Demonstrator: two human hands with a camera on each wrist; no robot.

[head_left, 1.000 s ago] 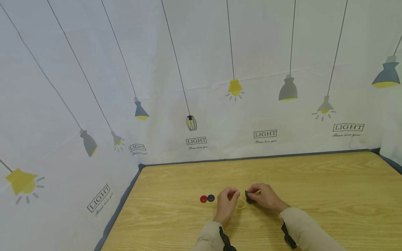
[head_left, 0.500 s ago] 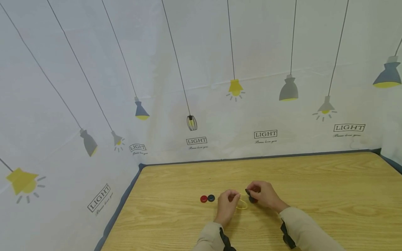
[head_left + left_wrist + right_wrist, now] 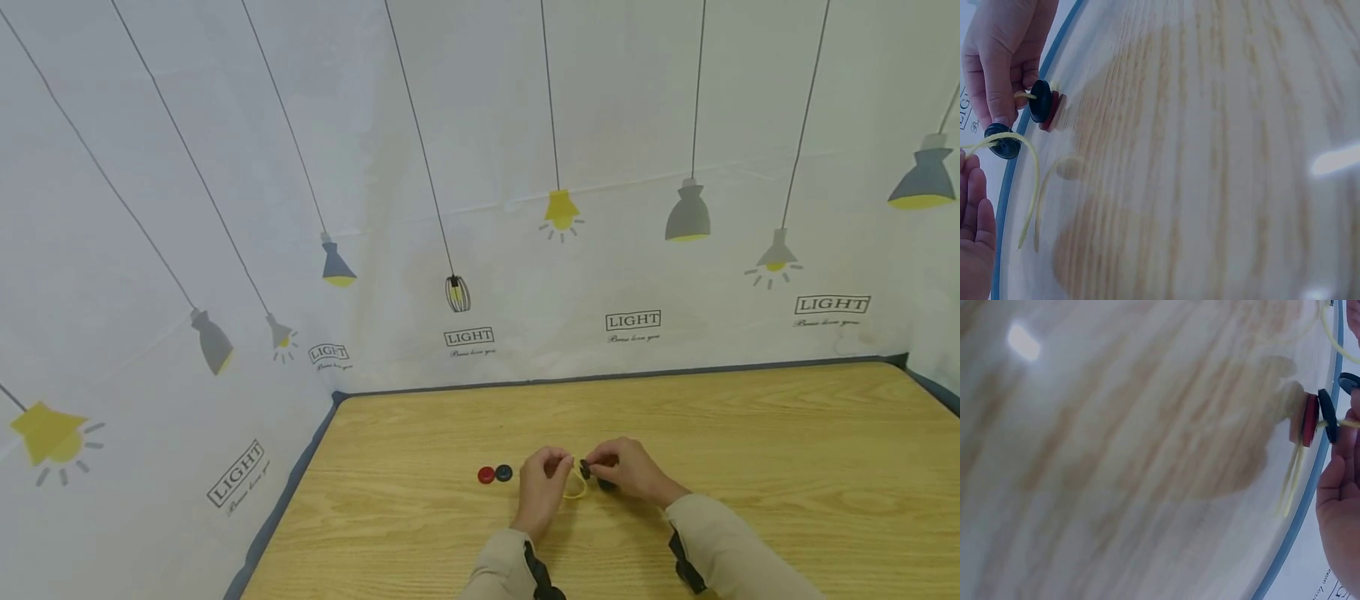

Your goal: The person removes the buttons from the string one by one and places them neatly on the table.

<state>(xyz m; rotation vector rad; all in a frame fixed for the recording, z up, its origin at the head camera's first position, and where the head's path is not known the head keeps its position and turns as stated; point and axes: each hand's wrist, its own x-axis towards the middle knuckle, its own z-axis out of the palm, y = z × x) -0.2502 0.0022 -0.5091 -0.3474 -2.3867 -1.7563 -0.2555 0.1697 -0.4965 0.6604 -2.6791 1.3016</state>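
Note:
My left hand [image 3: 542,492] pinches a thin yellow cord [image 3: 576,492] between thumb and fingertips, and a loop of it hangs below. Close to its right, my right hand [image 3: 633,471] pinches a dark button [image 3: 1002,141] at the edge. The cord passes across this button's face in the left wrist view. Strung on the cord under my right hand hang another dark button [image 3: 1327,416] and a red button [image 3: 1311,420]. Yellow cord ends [image 3: 1290,481] dangle beneath them. To the left, a loose red button [image 3: 487,475] lies beside a loose dark button [image 3: 504,473].
The wood-grain table [image 3: 405,533] has a blue edge along its back and left. Behind it hangs a white sheet [image 3: 510,267] printed with lamps. Black straps circle both sleeves near the wrists.
My right hand rises slightly and shifts right, then comes back left, bringing a dark button up to the cord at my left fingertips. The two loose buttons stay in place.

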